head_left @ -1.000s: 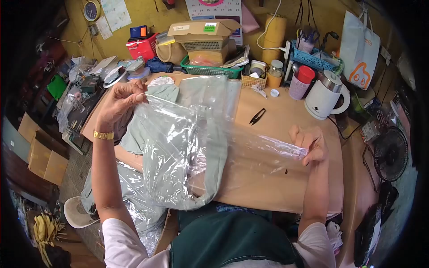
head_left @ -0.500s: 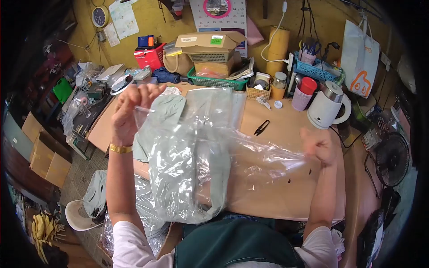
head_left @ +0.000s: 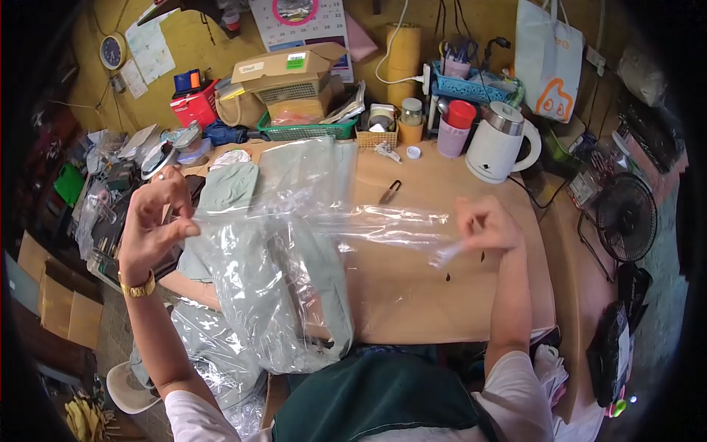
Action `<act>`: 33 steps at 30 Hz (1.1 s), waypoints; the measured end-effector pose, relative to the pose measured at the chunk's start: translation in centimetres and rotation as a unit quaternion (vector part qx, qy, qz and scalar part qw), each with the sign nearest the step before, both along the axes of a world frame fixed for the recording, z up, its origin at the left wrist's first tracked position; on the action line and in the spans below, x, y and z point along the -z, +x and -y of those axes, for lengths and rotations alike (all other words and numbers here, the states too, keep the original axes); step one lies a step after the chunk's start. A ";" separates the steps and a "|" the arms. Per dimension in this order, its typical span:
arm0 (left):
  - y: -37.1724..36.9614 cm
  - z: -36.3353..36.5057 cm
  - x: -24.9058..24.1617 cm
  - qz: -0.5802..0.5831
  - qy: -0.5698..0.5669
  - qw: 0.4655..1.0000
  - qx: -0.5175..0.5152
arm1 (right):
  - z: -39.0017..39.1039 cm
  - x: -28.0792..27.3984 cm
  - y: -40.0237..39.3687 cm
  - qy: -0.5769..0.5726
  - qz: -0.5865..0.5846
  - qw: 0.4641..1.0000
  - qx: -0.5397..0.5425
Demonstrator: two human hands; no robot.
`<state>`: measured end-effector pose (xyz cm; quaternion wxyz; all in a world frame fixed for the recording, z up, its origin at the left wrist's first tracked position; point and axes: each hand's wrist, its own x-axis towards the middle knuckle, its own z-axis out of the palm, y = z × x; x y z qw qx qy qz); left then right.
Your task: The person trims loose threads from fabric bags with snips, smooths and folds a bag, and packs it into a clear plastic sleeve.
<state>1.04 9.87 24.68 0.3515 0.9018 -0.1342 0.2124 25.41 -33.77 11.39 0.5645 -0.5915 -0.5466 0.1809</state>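
A clear plastic bag (head_left: 398, 228) stretches between my two hands over the table. Inside its left part is a folded grey-green garment (head_left: 254, 276), whose lower end hangs at the table's front edge. My left hand (head_left: 158, 225), with a gold watch at the wrist, is closed on the bag's upper left corner. At the other end, the fingers of my right hand (head_left: 487, 225) are curled shut on the gathered plastic. Beyond the bag lie another grey-green cloth piece (head_left: 230, 186), a stack of flat plastic bags (head_left: 305, 163) and small thread snips (head_left: 390, 193).
A white electric kettle (head_left: 495, 147), a pink cup (head_left: 453, 140) and jars stand at the back right. A green basket (head_left: 309, 131) holds cardboard boxes at the back. On the right is a black fan (head_left: 626, 217). Plastic-wrapped garments (head_left: 213, 346) lie below on the left.
The view has swung right, so the table's things sit further left. My left hand has come down beside the bag, and the plastic between my hands is drawn into a narrower, flatter band.
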 end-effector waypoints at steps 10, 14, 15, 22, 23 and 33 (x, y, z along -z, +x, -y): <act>0.6 6.2 -0.6 -0.004 0.054 0.991 0.124 | 1.3 3.8 3.5 0.048 -0.053 0.986 0.153; 1.2 6.1 -0.4 0.062 0.213 0.975 -0.012 | 2.7 5.6 5.0 0.091 -0.121 0.980 0.132; 1.4 5.9 -0.4 0.079 0.213 0.974 -0.008 | 2.7 5.6 4.9 0.077 -0.085 0.979 0.171; 1.6 5.9 0.0 0.155 0.192 0.963 -0.104 | 2.2 6.3 3.7 0.141 -0.043 0.961 0.233; 2.2 5.7 0.8 0.201 0.153 0.963 -0.095 | 1.7 6.9 3.3 0.141 -0.043 0.961 0.233; 8.2 13.9 9.6 -0.058 -0.243 0.968 0.012 | -9.5 3.0 -5.3 0.217 -0.241 0.917 0.231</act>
